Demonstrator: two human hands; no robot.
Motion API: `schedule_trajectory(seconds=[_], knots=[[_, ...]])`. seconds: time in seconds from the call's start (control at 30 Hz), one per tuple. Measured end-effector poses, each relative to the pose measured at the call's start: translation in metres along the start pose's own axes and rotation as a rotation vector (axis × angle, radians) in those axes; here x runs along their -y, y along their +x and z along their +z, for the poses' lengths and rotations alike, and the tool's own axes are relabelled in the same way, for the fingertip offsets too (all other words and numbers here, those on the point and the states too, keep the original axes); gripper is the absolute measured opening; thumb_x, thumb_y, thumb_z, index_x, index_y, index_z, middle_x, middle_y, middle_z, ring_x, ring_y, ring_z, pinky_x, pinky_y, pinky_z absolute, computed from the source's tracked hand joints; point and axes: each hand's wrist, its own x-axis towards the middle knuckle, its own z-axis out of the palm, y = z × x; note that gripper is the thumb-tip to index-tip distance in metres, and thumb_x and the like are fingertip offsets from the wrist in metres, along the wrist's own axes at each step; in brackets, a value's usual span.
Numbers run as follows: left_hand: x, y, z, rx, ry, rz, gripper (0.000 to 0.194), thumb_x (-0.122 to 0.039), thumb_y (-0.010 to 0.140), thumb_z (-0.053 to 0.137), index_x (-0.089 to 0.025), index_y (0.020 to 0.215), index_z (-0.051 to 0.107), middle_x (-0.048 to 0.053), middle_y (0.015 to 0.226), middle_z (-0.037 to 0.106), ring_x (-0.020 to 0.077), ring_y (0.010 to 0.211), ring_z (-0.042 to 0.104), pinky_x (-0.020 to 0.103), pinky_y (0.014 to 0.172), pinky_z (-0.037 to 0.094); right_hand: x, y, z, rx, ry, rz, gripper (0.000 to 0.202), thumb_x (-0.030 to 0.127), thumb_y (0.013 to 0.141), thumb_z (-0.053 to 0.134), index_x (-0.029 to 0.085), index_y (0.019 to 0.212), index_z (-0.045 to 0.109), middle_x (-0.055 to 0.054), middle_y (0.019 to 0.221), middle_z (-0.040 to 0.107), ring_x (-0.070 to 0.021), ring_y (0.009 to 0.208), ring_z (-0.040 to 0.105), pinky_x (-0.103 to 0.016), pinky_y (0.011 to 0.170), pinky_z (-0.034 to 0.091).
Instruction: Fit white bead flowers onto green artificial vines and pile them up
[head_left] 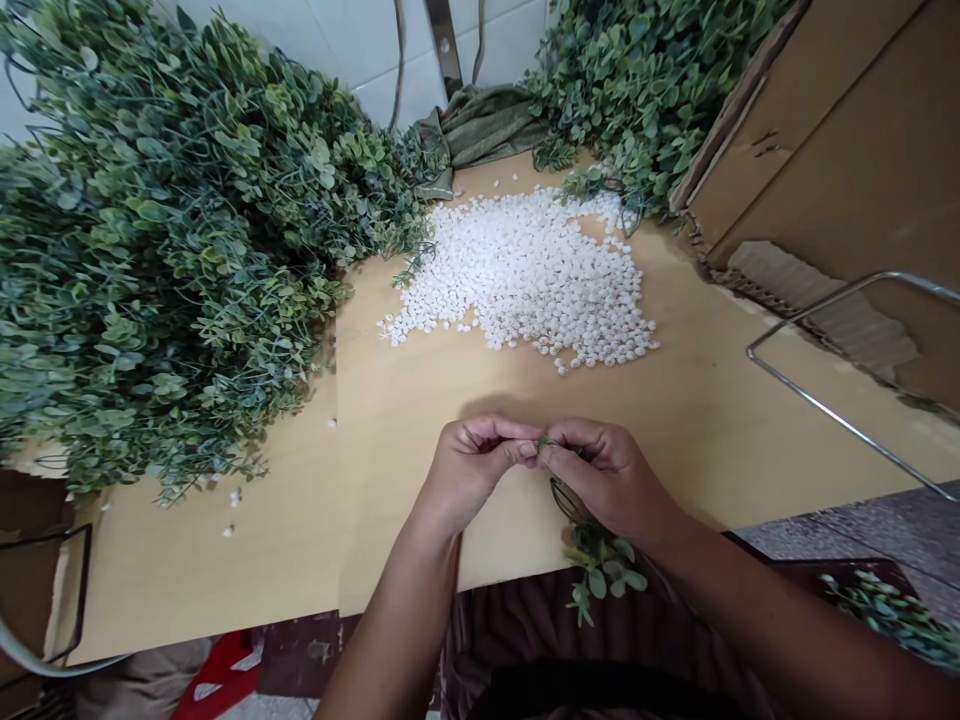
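Left bare hand (469, 470) and right bare hand (604, 475) both pinched nearly closed on slim green plastic leafy sprig (606, 570), probably for fine control; leaves dangle below right one, over lap (pinched bit mostly hidden, tbh).

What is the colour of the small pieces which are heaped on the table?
The small pieces are white; this shows best in the head view.

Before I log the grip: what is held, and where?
A leafy sprig, by its stem end, between the fingertips of the left hand and right hand.
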Motion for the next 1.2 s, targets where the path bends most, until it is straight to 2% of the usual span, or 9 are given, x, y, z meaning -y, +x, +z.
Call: schedule_trajectory(seconds=[0.23,0.4,0.5,0.63,0.73,0.8,0.93,1.03,1.2], knots=[[0.008,0.001,-0.002,-0.01,0.074,0.069,0.022,-0.031,0.06,0.077,-0.015,0.074,0.072,0.002,0.061,0.066,0.0118,0.056,0.059,0.026,0.06,0.051,0.0,0.005,0.001,0.002,0.147,-0.038,0.02,0.027,0.079,0.052,0.017,0.062,0.056,0.002,0.058,0.055,-0.0121,0.06,0.056,-0.023,0.06,0.046],[0.013,-0.026,-0.007,-0.226,0.513,0.491,0.015,-0.025,0.074,0.065,-0.019,0.088,0.069,0.006,0.09,0.063,0.0171,0.085,0.059,0.029,0.075,0.049,-0.003,0.007,0.002,-0.047,0.365,0.076,0.027,0.043,0.078,0.058,0.018,0.069,0.054,0.002,0.064,0.056,-0.0118,0.061,0.06,-0.023,0.06,0.05],[0.012,-0.049,-0.011,-0.157,0.68,0.604,0.028,-0.03,0.074,0.065,-0.021,0.1,0.064,0.007,0.097,0.059,0.0183,0.089,0.056,0.031,0.077,0.048,-0.004,0.007,0.004,-0.118,0.419,0.083,0.033,0.05,0.074,0.062,0.019,0.069,0.052,0.002,0.066,0.055,-0.0121,0.064,0.061,-0.024,0.064,0.052],[0.015,-0.066,-0.008,-0.015,0.702,0.59,0.054,-0.051,0.077,0.054,-0.022,0.122,0.051,0.011,0.11,0.052,0.0224,0.095,0.053,0.038,0.082,0.046,-0.005,0.006,0.007,-0.2,0.459,0.061,0.035,0.052,0.072,0.064,0.019,0.071,0.052,0.003,0.066,0.055,-0.0129,0.066,0.062,-0.026,0.068,0.052],[0.018,-0.063,-0.001,0.016,0.709,0.591,0.067,-0.049,0.068,0.066,-0.022,0.126,0.047,0.013,0.117,0.05,0.0256,0.102,0.052,0.041,0.087,0.044,-0.004,0.006,0.009,-0.242,0.478,0.106,0.036,0.053,0.071,0.064,0.019,0.074,0.051,0.003,0.064,0.056,-0.0137,0.063,0.062,-0.024,0.058,0.051],[0.02,-0.056,0.005,-0.037,0.695,0.582,0.061,-0.034,0.065,0.073,-0.021,0.12,0.052,0.011,0.113,0.054,0.0232,0.099,0.054,0.038,0.086,0.045,-0.003,0.005,0.01,-0.25,0.486,0.122,0.035,0.051,0.07,0.064,0.019,0.074,0.051,0.003,0.062,0.055,-0.0131,0.06,0.06,-0.023,0.053,0.049],[0.023,-0.041,0.015,-0.173,0.413,0.41,0.018,-0.023,0.071,0.067,-0.018,0.088,0.063,0.006,0.086,0.065,0.0167,0.079,0.061,0.03,0.073,0.05,-0.002,0.002,0.005,-0.253,0.421,0.107,0.029,0.045,0.071,0.062,0.018,0.072,0.052,0.003,0.06,0.054,-0.0106,0.055,0.055,-0.022,0.052,0.046],[0.023,-0.035,0.016,-0.242,0.187,0.228,0.019,-0.025,0.064,0.073,-0.017,0.075,0.061,0.001,0.068,0.065,0.0129,0.063,0.06,0.024,0.061,0.05,-0.005,-0.004,-0.005,-0.255,0.294,0.067,0.02,0.037,0.073,0.058,0.017,0.076,0.054,0.001,0.066,0.056,-0.0118,0.062,0.056,-0.025,0.06,0.048],[0.019,-0.035,0.016,-0.313,0.066,0.165,0.025,-0.025,0.055,0.078,-0.016,0.07,0.061,-0.003,0.061,0.063,0.0092,0.057,0.058,0.02,0.056,0.047,-0.003,-0.02,-0.021,-0.447,-0.047,-0.173,0.03,0.025,0.074,0.057,0.018,0.102,0.051,-0.009,0.101,0.053,-0.0204,0.093,0.056,-0.038,0.081,0.048]])
